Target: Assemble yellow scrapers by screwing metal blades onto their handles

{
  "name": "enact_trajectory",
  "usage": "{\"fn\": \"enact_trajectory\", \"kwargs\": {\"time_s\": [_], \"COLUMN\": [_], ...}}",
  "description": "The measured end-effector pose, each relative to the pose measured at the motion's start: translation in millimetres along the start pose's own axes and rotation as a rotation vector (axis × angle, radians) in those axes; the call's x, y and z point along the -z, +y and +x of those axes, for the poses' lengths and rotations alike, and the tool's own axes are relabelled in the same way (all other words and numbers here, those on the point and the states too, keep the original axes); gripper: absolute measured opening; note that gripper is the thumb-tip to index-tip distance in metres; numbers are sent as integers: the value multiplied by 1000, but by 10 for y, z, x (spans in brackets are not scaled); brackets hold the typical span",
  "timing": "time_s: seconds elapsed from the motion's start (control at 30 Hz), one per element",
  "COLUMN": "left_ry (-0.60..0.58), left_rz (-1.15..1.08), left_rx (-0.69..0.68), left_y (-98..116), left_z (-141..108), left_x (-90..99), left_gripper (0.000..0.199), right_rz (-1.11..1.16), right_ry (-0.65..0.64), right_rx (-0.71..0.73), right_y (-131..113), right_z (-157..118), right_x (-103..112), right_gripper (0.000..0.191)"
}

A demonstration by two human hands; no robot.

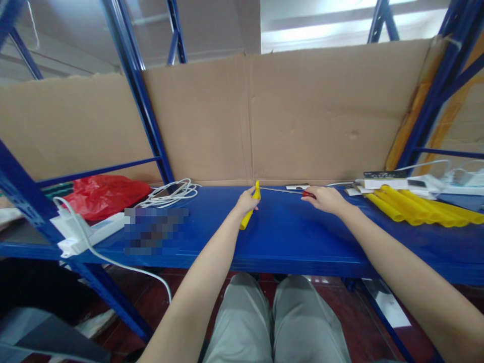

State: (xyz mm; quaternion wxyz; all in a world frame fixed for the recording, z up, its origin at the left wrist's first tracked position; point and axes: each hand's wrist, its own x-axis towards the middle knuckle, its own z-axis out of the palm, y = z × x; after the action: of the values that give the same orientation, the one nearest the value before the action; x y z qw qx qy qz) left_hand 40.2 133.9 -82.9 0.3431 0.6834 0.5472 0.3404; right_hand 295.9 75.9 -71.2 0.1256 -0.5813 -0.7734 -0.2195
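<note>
My left hand (247,200) is closed around a yellow piece (246,220) with a tube-like lower end and a narrow upper tip, held over the blue shelf. My right hand (324,198) grips the red handle of a screwdriver-like tool (282,190). The tool's thin metal shaft points left and reaches the upper part of the yellow piece beside my left fingers. Whether the shaft touches or enters the piece is too small to tell.
Several yellow tubes (416,205) lie at the right, near white boxes. At the left are a red plastic bag (106,195), a coiled white cable (176,194) and a white power strip (100,229). A cardboard panel (321,116) stands behind the blue surface (295,242).
</note>
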Motion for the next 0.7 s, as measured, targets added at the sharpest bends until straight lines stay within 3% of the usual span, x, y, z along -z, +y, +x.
{"fn": "enact_trajectory", "kwargs": {"time_s": [0.3, 0.7], "left_ry": [-6, 55], "left_rz": [-3, 144], "left_rx": [-4, -9], "left_y": [-20, -50], "left_z": [20, 68], "left_x": [-4, 0], "left_gripper": [68, 62], "right_rz": [54, 98], "right_ry": [43, -34], "right_rx": [-3, -63], "right_y": [19, -42], "right_z": [-9, 11], "right_x": [-27, 1], "right_gripper": [15, 20]}}
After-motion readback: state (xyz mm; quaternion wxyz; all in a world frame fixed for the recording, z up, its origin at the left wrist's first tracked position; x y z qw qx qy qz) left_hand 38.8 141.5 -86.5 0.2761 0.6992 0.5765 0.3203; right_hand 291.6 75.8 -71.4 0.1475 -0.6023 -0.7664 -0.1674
